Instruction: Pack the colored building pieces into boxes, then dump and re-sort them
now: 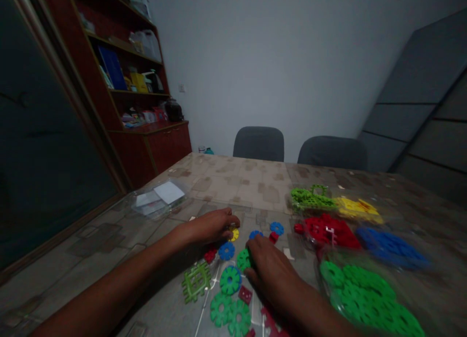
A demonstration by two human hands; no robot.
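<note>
My left hand [218, 224] reaches in with curled fingers, a yellow notched disc [234, 235] at its fingertips. My right hand [270, 264] has its thumb and fingers around the edge of a green notched disc [243, 260]. Between the hands lies a blue notched disc [226, 251], with a red piece [210, 255] beside it. Nearer to me, a green disc [230, 280] overlaps a blue one, and another green disc [221, 309] lies below. A light green lattice piece [197, 281] is under my left forearm's side. A dark red block [245, 294] sits near my right thumb.
On the right are clear bags of green discs [368, 298], blue pieces [392, 248], red pieces [332, 232], yellow pieces [357, 208] and light green pieces [312, 199]. A clear bag with white cards [160, 198] lies left. Two grey chairs [258, 142] stand behind the table.
</note>
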